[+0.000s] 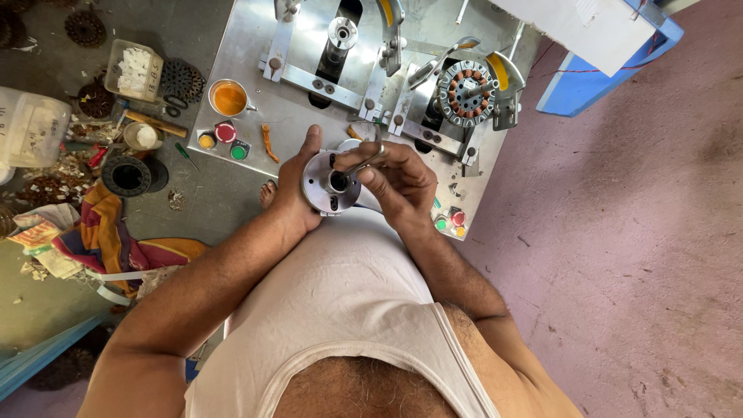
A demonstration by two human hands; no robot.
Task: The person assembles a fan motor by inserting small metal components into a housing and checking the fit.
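My left hand cups a round silver metal disc part with a dark centre hole, held in front of my chest. My right hand pinches a thin metal tool whose tip reaches into the disc's centre hole. Both hands hover just over the near edge of a shiny metal machine table. On that table, to the upper right, a round stator with copper windings sits clamped in a fixture.
An orange-filled metal cup and red, green and yellow push buttons sit on the table's left part. Left of it lie black ring cores, a clear plastic box, cloth rags and scraps. A blue bench stands upper right.
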